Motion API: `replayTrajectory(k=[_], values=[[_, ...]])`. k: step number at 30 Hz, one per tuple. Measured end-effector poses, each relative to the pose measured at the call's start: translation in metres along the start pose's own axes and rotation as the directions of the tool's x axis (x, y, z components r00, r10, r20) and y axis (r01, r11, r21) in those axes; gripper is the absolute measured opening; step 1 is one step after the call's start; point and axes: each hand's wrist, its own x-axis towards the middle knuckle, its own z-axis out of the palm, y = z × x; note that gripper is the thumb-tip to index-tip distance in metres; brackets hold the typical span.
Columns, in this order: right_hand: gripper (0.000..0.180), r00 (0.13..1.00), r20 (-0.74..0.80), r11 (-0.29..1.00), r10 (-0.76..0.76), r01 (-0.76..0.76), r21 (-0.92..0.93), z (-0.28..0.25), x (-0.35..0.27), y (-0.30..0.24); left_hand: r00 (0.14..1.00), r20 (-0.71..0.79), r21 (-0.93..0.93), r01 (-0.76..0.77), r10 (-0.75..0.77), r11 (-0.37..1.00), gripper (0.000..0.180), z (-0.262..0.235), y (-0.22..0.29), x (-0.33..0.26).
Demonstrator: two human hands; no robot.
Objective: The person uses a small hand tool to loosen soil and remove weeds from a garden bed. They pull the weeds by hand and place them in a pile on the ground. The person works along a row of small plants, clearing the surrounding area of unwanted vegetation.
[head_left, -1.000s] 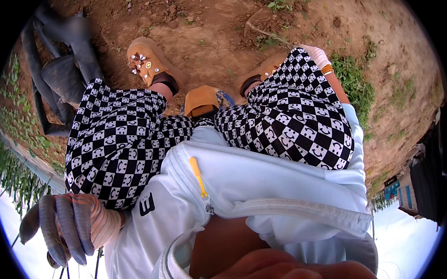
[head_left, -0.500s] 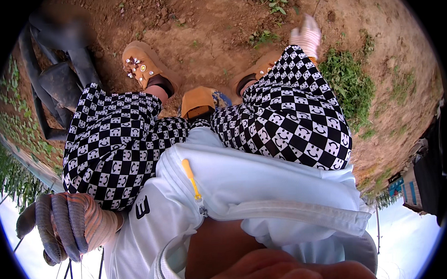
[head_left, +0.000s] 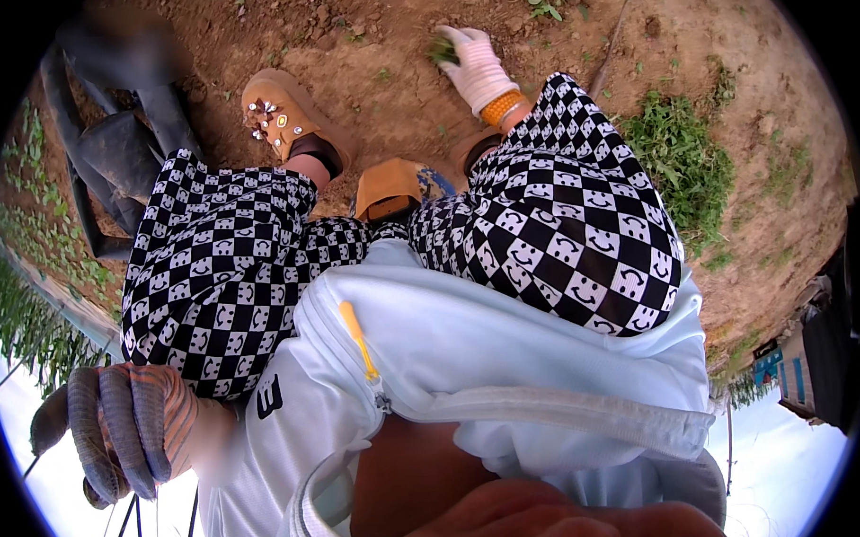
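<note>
Looks like a weed-pulling step: a small green weed [head_left: 441, 50] at the top centre of the frame is gripped by the white-gloved right hand [head_left: 475, 68] on the bare soil [head_left: 386, 81], so a firm upward tug is probably called for. The grey-gloved left hand [head_left: 123, 431], lower left, is curled loosely, holding nothing visible. Compared with half a second ago, the right hand has been moved further left onto the weed

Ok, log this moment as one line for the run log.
right hand: white glove, gripping small green weed on bare soil | left hand: grey-orange glove, hanging free
</note>
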Motion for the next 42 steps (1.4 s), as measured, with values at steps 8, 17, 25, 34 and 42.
replayTrajectory(k=[8,17,25,34,42], values=[[0.039,0.977,-0.208,0.979,0.052,-0.091,-0.185,-0.08,-0.002,0.027,1.0,-0.012,-0.04,0.011,-0.011,0.999,0.043,-0.004,0.006,-0.001],[0.036,0.84,-0.537,0.995,0.072,-0.098,-0.021,-0.048,-0.017,0.041,0.997,-0.028,0.021,-0.07,0.071,0.997,0.039,-0.006,0.008,-0.007],[0.041,0.985,0.17,0.99,0.024,0.001,-0.142,-0.084,-0.045,0.034,0.996,-0.019,-0.06,-0.09,0.089,0.994,0.036,-0.015,0.007,-0.015],[0.081,0.43,-0.028,0.414,0.902,-0.883,-0.221,-0.103,0.001,0.007,0.995,-0.002,-0.188,-0.103,0.104,0.977,0.032,-0.034,0.026,-0.036],[0.067,-0.063,-0.363,0.131,0.93,-0.864,0.487,0.02,0.011,-0.017,0.991,-0.011,-0.268,-0.13,0.132,0.955,0.028,-0.05,0.047,-0.049]])
